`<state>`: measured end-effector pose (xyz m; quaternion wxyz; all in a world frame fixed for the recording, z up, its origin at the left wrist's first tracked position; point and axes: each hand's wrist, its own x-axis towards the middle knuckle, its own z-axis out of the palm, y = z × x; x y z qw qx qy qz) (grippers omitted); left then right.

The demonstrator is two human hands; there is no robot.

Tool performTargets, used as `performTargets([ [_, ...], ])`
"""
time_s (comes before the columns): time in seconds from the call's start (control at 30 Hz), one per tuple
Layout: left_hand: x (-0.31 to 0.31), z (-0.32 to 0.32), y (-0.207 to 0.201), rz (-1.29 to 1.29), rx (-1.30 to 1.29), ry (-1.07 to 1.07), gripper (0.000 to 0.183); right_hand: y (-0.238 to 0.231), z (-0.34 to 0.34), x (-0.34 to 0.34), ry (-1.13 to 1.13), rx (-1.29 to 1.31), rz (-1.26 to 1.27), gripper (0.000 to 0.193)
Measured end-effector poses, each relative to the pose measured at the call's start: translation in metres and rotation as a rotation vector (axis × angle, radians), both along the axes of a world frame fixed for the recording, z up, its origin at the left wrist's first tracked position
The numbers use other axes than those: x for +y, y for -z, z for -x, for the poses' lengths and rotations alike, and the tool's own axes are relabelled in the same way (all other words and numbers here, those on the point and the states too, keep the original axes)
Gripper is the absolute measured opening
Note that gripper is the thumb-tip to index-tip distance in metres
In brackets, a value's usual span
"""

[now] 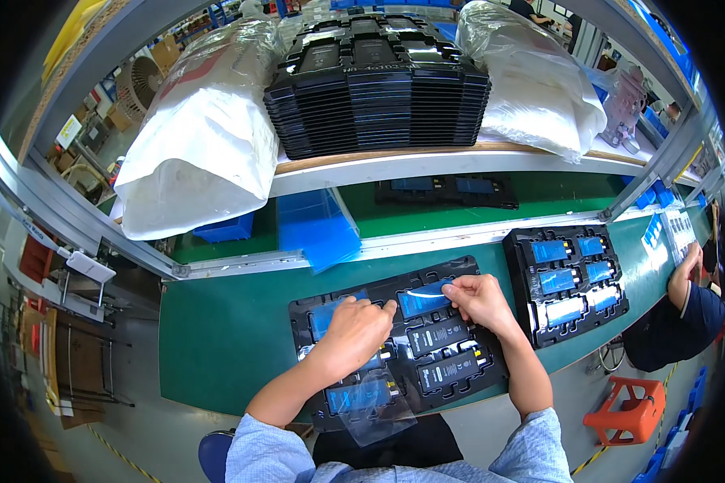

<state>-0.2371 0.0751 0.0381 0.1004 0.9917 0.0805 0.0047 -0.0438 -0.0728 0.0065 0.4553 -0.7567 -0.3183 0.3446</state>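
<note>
A black moulded tray (403, 270) lies before me on the green table, with flat batteries in its pockets. At its upper right pocket my right hand (479, 302) is closed, thumb and fingertips pinching the right end of a shiny blue film (424, 299) over a battery. Below that, a bare black battery (437, 336) and another black battery (449, 369) lie in the same column. My left hand (350, 338) rests palm down over the left column, fingers curled; what they hold, if anything, is hidden. Clear plastic film (374, 414) spreads over a blue-faced battery at the lower left.
To the right stands a second black tray (528, 322) with several blue-faced batteries. Stacked black trays (379, 105) sit on the shelf between white plastic bags (205, 153). Blue sheets (322, 233) lean near the rail. A person (681, 314) sits at right near an orange stool (628, 410).
</note>
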Motion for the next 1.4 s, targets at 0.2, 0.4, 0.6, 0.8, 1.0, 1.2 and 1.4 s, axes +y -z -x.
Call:
performTargets([
  [0.2, -0.005, -0.003, 0.005, 0.029, -0.039, 0.034, 0.034, -0.003, 0.005, 0.001, 0.022, -0.040, 0.011, 0.024],
  [0.4, -0.007, -0.004, 0.009, -0.004, -0.018, 0.066, 0.036, 0.006, 0.005, 0.001, 0.031, -0.174, -0.010, 0.023],
  [0.6, -0.006, -0.003, 0.000, 0.050, 0.010, 0.064, 0.037, 0.001, 0.016, 0.001, 0.102, -0.883, -0.023, 0.027],
  [0.8, -0.009, 0.001, -0.041, 0.528, -0.377, -0.031, 0.046, -0.009, -0.001, -0.017, 0.053, -0.351, -0.093, 0.030],
  [1.0, -0.025, -0.008, -0.036, 0.550, -0.695, -0.058, 0.056, -0.002, 0.012, -0.016, -0.323, 0.324, -0.327, 0.028],
  [1.2, -0.022, -0.013, -0.019, 0.758, -0.639, -0.146, 0.071, -0.013, 0.018, -0.016, -0.195, 0.439, -0.498, 0.020],
  [1.4, -0.015, -0.023, -0.006, 1.085, -0.565, -0.228, 0.071, -0.002, 0.007, -0.021, -0.241, 0.207, -0.586, 0.017],
])
